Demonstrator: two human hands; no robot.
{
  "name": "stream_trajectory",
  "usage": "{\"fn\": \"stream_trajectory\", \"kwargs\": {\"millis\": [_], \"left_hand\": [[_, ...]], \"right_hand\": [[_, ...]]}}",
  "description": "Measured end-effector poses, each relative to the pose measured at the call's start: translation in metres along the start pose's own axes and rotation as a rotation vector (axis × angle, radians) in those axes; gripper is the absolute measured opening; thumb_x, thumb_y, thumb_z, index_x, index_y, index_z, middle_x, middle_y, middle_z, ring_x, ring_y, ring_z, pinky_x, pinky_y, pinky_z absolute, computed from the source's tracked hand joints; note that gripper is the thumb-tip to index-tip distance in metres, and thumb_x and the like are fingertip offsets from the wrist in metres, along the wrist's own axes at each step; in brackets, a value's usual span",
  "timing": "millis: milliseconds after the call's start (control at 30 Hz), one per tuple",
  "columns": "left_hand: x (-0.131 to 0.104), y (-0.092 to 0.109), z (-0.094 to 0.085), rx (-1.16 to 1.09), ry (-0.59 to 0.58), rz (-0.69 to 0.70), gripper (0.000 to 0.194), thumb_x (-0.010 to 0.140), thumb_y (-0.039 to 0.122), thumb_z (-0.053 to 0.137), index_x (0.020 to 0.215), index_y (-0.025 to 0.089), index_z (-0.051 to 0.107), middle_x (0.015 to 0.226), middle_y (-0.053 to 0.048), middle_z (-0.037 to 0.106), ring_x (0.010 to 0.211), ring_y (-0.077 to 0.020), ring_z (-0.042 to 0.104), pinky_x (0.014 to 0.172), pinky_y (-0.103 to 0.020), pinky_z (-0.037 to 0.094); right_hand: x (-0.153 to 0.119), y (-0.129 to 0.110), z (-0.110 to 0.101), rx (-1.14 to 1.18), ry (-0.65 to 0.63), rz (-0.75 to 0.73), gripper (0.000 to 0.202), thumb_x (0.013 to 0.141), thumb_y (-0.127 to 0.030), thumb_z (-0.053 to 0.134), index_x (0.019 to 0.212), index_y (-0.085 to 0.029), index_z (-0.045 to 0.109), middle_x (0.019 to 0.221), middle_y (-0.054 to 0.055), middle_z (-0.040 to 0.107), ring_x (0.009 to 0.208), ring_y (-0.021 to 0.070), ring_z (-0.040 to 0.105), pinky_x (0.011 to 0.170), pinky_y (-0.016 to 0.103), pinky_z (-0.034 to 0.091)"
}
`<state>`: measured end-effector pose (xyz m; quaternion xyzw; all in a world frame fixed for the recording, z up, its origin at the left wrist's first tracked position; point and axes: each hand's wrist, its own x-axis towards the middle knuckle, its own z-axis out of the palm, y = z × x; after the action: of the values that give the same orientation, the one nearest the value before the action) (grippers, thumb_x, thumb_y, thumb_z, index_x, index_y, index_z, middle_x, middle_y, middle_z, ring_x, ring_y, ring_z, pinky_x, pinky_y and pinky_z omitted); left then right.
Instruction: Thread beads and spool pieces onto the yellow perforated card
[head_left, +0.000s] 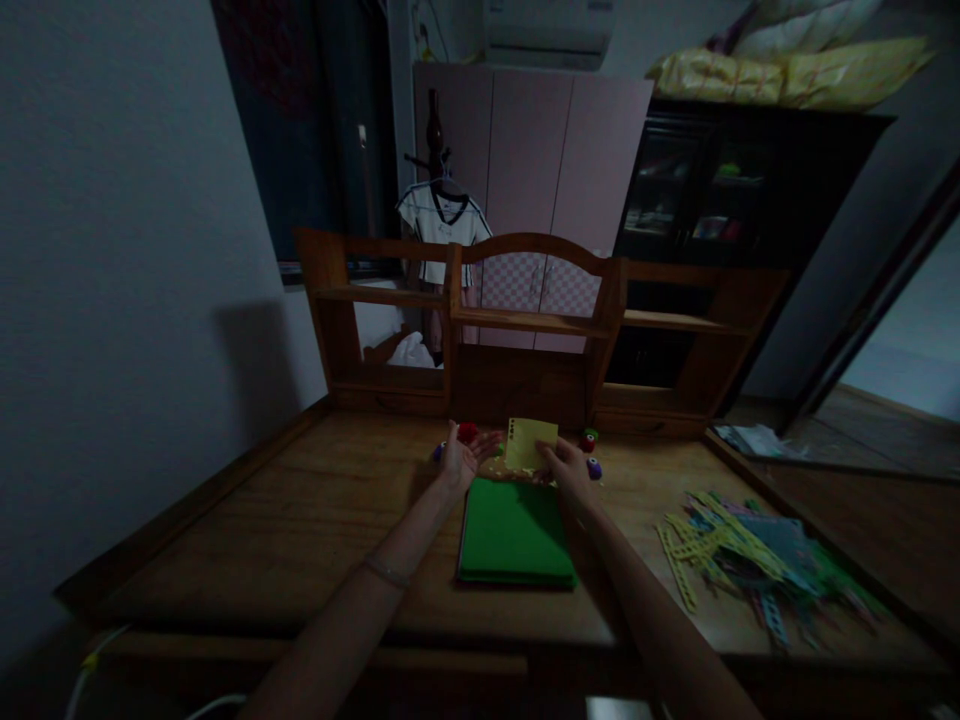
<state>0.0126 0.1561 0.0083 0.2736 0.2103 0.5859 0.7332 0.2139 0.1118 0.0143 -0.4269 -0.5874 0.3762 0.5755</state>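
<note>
Pinched in my right hand (pixel 566 473) is a yellow square sheet (pixel 529 442) with small dark marks along its upper left edge. My left hand (pixel 463 458) is turned palm up, fingers spread, left of the sheet and holding nothing. Both hands are above the far edge of a stack of green sheets (pixel 516 532) on the wooden desk (pixel 337 500). Behind the left hand is a red object (pixel 467 432), with a small blue one (pixel 439 452) beside it. Right of the sheet sit a red and green figure (pixel 589 440) and a purple one (pixel 594 468).
A pile of cut strips (pixel 720 545), yellow, green, blue and pink, covers the desk's right side. A wooden shelf unit (pixel 532 321) rises along the back edge. Small yellow bits lie around the sheet. A white cable (pixel 79 683) hangs at the lower left.
</note>
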Motion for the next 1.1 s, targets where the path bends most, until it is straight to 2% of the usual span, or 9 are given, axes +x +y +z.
{"fn": "stream_trajectory", "kwargs": {"millis": [100,333,467,633,833,1100], "left_hand": [[-0.0014,0.0013,0.0003,0.002,-0.039,-0.012,0.055,0.079,0.066,0.037,0.08,0.013,0.052,0.105,-0.023,0.062,0.103,-0.0292,0.058,0.084,-0.045,0.049],[-0.006,0.0033,0.0083,0.019,-0.108,-0.03,0.057,0.081,0.064,0.037,0.086,0.01,0.054,0.111,-0.024,0.059,0.111,-0.0281,0.053,0.091,-0.041,0.046],[-0.0043,0.0028,0.009,0.014,-0.093,-0.018,0.055,0.08,0.064,0.039,0.083,0.011,0.053,0.111,-0.023,0.059,0.108,-0.0281,0.055,0.09,-0.041,0.047],[-0.0028,0.0033,0.0077,0.001,-0.087,-0.027,0.059,0.082,0.063,0.034,0.085,0.008,0.055,0.11,-0.025,0.059,0.105,-0.0283,0.057,0.088,-0.04,0.048],[-0.0041,0.0042,0.0095,0.005,-0.051,0.012,0.053,0.081,0.064,0.036,0.076,0.014,0.05,0.108,-0.022,0.062,0.102,-0.0278,0.059,0.087,-0.044,0.048],[0.0025,0.0022,0.0039,0.084,-0.011,0.082,0.059,0.079,0.069,0.032,0.074,0.014,0.051,0.104,-0.021,0.063,0.098,-0.0274,0.061,0.084,-0.041,0.049]], "right_hand": [[-0.0003,0.0,-0.0001,-0.003,0.006,0.004,0.037,0.076,-0.048,0.055,0.093,-0.015,0.057,0.064,0.004,0.066,0.039,0.0159,0.058,0.034,0.024,0.043],[-0.001,-0.0006,0.0,0.001,-0.019,-0.001,0.036,0.079,-0.045,0.053,0.099,-0.015,0.056,0.063,0.003,0.066,0.039,0.0152,0.057,0.033,0.023,0.041],[-0.0013,-0.0007,-0.0002,0.004,-0.027,0.001,0.036,0.08,-0.044,0.052,0.1,-0.015,0.056,0.063,0.003,0.065,0.039,0.015,0.057,0.034,0.023,0.042],[-0.0002,0.0016,0.0,-0.004,0.006,0.015,0.035,0.078,-0.045,0.054,0.096,-0.015,0.057,0.066,0.003,0.066,0.038,0.0146,0.058,0.034,0.022,0.042],[0.0006,0.0022,0.0011,0.002,0.01,0.021,0.039,0.076,-0.048,0.055,0.096,-0.015,0.058,0.063,0.003,0.066,0.037,0.0152,0.057,0.033,0.023,0.042],[-0.0017,-0.0025,0.0005,0.001,-0.007,0.006,0.041,0.077,-0.05,0.054,0.098,-0.015,0.058,0.06,0.003,0.065,0.038,0.0156,0.057,0.035,0.024,0.043]]}}
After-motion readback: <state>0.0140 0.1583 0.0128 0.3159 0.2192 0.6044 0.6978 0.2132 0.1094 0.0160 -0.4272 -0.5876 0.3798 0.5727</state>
